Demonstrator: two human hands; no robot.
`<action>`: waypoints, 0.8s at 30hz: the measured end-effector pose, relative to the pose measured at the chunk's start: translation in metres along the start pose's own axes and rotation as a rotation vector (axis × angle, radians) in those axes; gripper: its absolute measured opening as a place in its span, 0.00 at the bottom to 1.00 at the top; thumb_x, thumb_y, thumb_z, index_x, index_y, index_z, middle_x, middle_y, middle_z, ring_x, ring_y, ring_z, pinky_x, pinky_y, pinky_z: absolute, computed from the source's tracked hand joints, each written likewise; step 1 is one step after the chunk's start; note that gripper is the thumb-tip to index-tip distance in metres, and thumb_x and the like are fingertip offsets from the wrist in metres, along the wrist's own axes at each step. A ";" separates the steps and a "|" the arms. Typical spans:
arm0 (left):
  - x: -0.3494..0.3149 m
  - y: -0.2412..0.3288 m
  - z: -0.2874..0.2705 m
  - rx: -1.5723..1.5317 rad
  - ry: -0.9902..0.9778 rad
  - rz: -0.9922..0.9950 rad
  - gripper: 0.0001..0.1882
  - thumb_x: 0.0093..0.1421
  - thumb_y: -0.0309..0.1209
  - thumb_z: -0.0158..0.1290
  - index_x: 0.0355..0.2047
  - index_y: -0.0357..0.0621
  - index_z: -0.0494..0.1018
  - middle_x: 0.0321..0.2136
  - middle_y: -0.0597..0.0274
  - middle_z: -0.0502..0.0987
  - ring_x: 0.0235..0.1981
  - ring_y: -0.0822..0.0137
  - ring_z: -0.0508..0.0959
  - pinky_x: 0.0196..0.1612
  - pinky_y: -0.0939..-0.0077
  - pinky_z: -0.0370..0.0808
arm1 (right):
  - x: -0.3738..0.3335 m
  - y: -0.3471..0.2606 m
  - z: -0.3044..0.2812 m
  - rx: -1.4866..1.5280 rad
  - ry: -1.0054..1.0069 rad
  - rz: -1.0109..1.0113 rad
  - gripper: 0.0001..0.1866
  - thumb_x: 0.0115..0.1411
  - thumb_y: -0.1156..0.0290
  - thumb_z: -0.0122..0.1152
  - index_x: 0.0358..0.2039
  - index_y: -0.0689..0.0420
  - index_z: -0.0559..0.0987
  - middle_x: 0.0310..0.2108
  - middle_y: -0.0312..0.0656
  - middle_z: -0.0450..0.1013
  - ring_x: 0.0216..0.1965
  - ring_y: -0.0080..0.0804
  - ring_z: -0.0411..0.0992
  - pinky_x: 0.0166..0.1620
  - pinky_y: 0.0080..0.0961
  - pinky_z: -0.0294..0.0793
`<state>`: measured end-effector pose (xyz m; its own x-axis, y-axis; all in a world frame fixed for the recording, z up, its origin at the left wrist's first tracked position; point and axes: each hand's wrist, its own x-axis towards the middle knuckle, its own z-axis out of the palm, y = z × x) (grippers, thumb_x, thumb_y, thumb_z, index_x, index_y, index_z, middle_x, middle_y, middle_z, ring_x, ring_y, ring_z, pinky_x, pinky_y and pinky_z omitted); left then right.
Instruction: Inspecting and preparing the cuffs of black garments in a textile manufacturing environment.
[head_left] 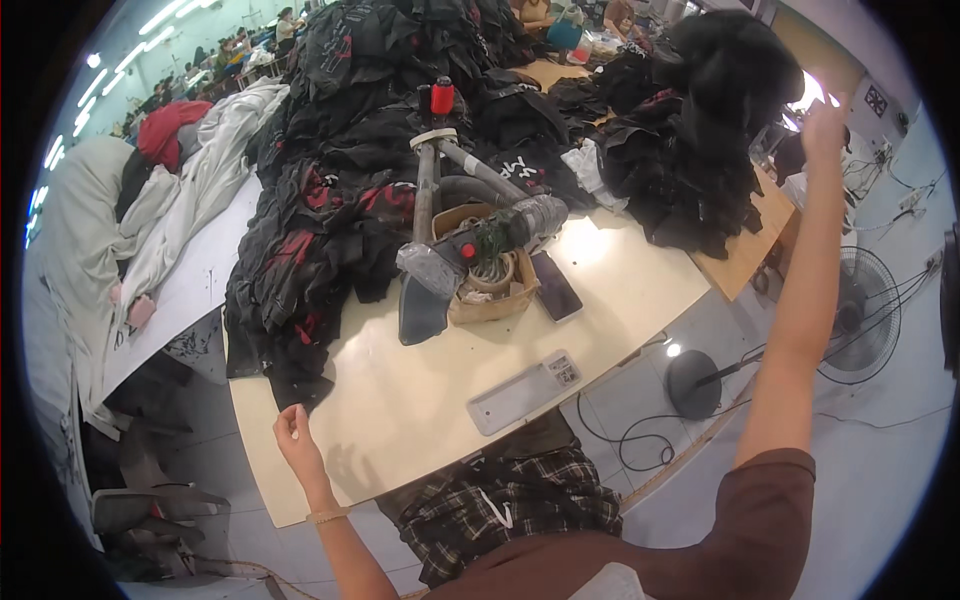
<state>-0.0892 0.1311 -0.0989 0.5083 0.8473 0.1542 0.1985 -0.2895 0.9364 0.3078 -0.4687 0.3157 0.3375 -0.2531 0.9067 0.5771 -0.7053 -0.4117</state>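
My right arm is stretched up to the far right, and my right hand (825, 128) is raised beside a large bundle of black cloth (735, 85). Its fingers look spread, with a gap between them and the bundle. The bundle is slightly blurred, above a heap of black garments (675, 170) at the table's right end. My left hand (297, 445) hovers over the front left of the table, fingers loosely bent and apart, just below the hanging end of a black garment with red print (300, 350). Nothing shows in that hand.
On the cream table (400, 430) stands a grey tube-framed device (470, 235) with a red thread cone (442, 95). Around it are a cardboard box (495, 305), a dark phone (556, 287) and a pale phone-shaped case (525, 392). A fan (855, 315) stands right; white cloth (190, 170) lies left.
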 end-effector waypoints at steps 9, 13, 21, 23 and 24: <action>0.030 -0.027 0.026 0.590 0.159 0.415 0.29 0.51 0.32 0.63 0.52 0.42 0.67 0.51 0.53 0.67 0.49 0.52 0.70 0.50 0.61 0.69 | -0.227 -0.101 0.015 0.526 -0.987 0.313 0.11 0.58 0.69 0.59 0.39 0.60 0.77 0.36 0.38 0.75 0.36 0.24 0.73 0.44 0.24 0.73; 0.065 -0.033 0.046 0.787 0.123 0.341 0.35 0.48 0.32 0.64 0.56 0.43 0.64 0.56 0.49 0.63 0.54 0.44 0.68 0.53 0.53 0.68 | -0.404 -0.100 0.008 0.523 -1.687 0.847 0.17 0.61 0.63 0.59 0.47 0.59 0.76 0.36 0.37 0.75 0.35 0.23 0.74 0.41 0.23 0.73; 0.100 0.004 0.024 0.681 0.131 0.547 0.14 0.65 0.37 0.47 0.26 0.42 0.69 0.22 0.48 0.73 0.28 0.45 0.75 0.29 0.51 0.69 | -0.552 -0.178 -0.021 0.778 -2.030 0.921 0.14 0.63 0.65 0.58 0.44 0.60 0.76 0.32 0.35 0.74 0.34 0.20 0.71 0.39 0.22 0.71; 0.097 0.007 0.011 0.620 0.088 0.387 0.15 0.66 0.38 0.47 0.26 0.42 0.69 0.21 0.48 0.73 0.28 0.46 0.74 0.29 0.52 0.68 | -0.560 -0.197 -0.013 0.807 -2.095 0.844 0.14 0.62 0.66 0.58 0.43 0.62 0.76 0.31 0.36 0.74 0.34 0.21 0.71 0.39 0.22 0.71; 0.095 0.011 0.009 0.595 0.091 0.408 0.15 0.65 0.39 0.49 0.25 0.41 0.68 0.22 0.49 0.72 0.29 0.47 0.74 0.30 0.54 0.69 | -0.558 -0.208 -0.005 0.808 -2.136 0.759 0.14 0.62 0.66 0.58 0.43 0.62 0.76 0.31 0.36 0.74 0.34 0.22 0.71 0.39 0.22 0.71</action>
<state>-0.0312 0.2049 -0.0766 0.5726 0.6466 0.5041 0.4437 -0.7614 0.4726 -0.0045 -0.1838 -0.1039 0.2181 0.8714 -0.4395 -0.0780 -0.4333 -0.8979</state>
